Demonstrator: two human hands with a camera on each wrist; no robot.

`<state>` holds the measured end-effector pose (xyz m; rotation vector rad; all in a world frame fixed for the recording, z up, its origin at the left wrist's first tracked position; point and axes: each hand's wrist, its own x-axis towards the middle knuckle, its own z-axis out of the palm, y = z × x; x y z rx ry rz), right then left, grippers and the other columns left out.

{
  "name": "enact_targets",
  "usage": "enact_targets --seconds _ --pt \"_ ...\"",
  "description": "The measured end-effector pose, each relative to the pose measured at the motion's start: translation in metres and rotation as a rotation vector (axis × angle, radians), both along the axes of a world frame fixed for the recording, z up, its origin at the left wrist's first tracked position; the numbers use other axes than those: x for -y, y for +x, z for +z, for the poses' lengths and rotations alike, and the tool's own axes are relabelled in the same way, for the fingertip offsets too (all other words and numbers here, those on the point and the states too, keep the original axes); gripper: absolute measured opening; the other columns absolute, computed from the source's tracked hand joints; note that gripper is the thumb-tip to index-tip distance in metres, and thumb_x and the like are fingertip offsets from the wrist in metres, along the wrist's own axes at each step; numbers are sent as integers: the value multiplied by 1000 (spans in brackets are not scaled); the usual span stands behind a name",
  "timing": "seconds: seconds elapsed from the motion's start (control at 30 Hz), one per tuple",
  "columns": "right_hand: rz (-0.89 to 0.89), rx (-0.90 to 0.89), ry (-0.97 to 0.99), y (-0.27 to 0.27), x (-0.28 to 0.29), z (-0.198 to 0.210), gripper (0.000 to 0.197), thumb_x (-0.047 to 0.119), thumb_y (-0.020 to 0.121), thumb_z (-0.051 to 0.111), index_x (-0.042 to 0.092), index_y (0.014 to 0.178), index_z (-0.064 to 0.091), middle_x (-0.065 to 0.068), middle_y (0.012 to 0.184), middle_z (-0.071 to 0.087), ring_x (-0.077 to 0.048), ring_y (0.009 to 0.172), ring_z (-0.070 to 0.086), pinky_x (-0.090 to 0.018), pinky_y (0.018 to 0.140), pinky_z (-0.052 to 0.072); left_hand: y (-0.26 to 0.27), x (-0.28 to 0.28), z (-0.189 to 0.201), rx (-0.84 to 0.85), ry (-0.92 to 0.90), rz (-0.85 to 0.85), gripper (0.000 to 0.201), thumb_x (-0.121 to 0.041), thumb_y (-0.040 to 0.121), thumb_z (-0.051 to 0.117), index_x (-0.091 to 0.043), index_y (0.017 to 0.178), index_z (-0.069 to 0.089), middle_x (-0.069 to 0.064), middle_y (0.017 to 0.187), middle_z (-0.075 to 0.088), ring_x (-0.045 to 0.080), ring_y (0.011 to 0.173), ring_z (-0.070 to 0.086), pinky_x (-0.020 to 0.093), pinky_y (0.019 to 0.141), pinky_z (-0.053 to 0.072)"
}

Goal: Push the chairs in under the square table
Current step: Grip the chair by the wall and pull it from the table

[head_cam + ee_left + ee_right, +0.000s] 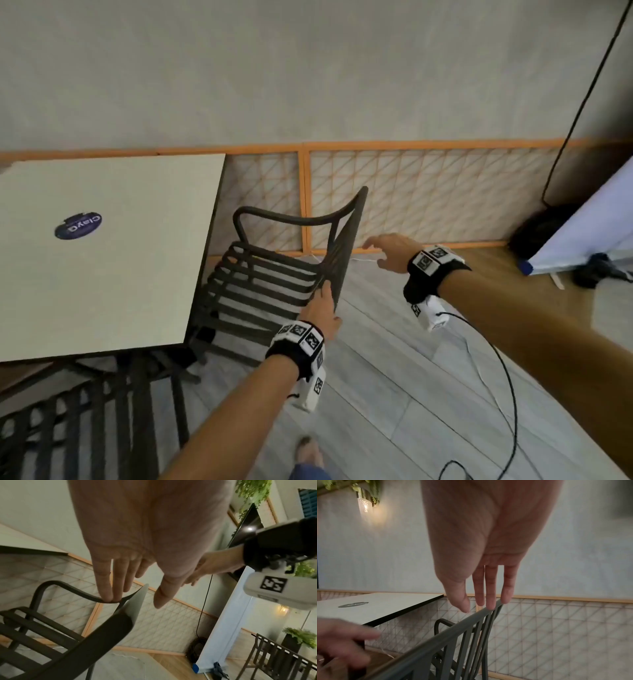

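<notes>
Just ahead of left hand [322, 311]: chair [274, 270] backrest touched by straight fingers | right hand [390, 251] spread wide beside its far end | surface [102, 274] lies beyond the seat, leftward.

Both arms were stretched forward, bare, each wrist strapped with a black band and white tagged camera block. Left hand [320, 313] was reaching ahead with fingers [104, 582] straight and close together, thumb splayed to the side, gripping nothing (contact at the tips unclear from the wrist view). Right hand [394, 251] was held further out and higher, fingers [490, 586] extended and slightly spread, thumb apart, palm down, also holding nothing.
</notes>
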<state>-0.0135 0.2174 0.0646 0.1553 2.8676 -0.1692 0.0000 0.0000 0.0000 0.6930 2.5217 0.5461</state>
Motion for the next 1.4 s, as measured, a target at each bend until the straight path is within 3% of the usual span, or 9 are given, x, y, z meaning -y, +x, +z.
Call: enact_targets --seconds 0.23,0.4,0.57,0.67,0.73,0.87,0.97,1.23,1.4 --pt "125 22 162 -89 -22 -39 60 5 85 59 24 139 42 -9 147 42 -31 130 46 -46 98 45 -31 -36 -27 61 -189 -32 97 -21 91 59 -2 150 -15 23 161 4 34 145 26 39 119 26" --pt "199 70 366 -140 -45 -73 59 19 85 65 30 139 43 -6 156 29 -29 146 20 -51 114 24 -55 -49 -40 -89 -208 -57 88 -26 91 56 0 151 -1 28 151 34 34 139 37 38 119 24" --pt "458 76 473 -193 -72 -96 35 37 83 67 34 117 63 2 123 66 -25 124 52 -47 113 24 -62 -58 -41 57 -88 63 79 -20 93 54 -13 153 4 19 143 50 25 130 52 33 113 35" --pt "586 85 559 -225 -88 -98 20 37 85 62 33 104 69 7 105 73 -21 102 63 -39 98 35 -59 -57 -31 -124 -98 70 73 -26 93 50 -14 153 10 15 144 48 25 134 46 31 116 27" --pt "659 83 547 -237 -98 -100 18 28 87 57 29 99 70 5 103 73 -21 97 65 -37 93 38 -58 -62 -28 -15 -77 125 69 -23 94 48 -15 152 13 13 143 49 25 134 45 31 116 28" --pt "783 131 496 -265 -114 -98 25 25 89 53 32 106 70 3 105 72 -22 98 66 -35 89 48 -70 -93 -28 338 130 294 66 -8 94 46 -16 150 13 18 119 61 27 109 63 35 100 49" --pt "820 110 508 -296 -120 -99 24 25 88 54 32 103 71 5 100 74 -21 93 68 -36 86 51 -84 -113 -29 361 165 353 71 -3 89 49 -18 148 14 19 109 61 29 96 63 43 93 52" --pt "867 44 448 -363 -95 -95 17 19 88 57 20 87 74 -5 91 71 -30 87 65 -38 84 51 -135 -123 -34 384 132 449 80 7 84 49 -18 148 8 6 81 51 12 56 46 26 58 42" --pt "922 7 430 -402 -76 -98 19 17 88 54 19 84 73 -6 89 71 -27 87 65 -36 87 45 -162 -108 -37 369 138 471 80 6 85 44 -22 147 3 11 86 54 18 63 52 29 57 45"
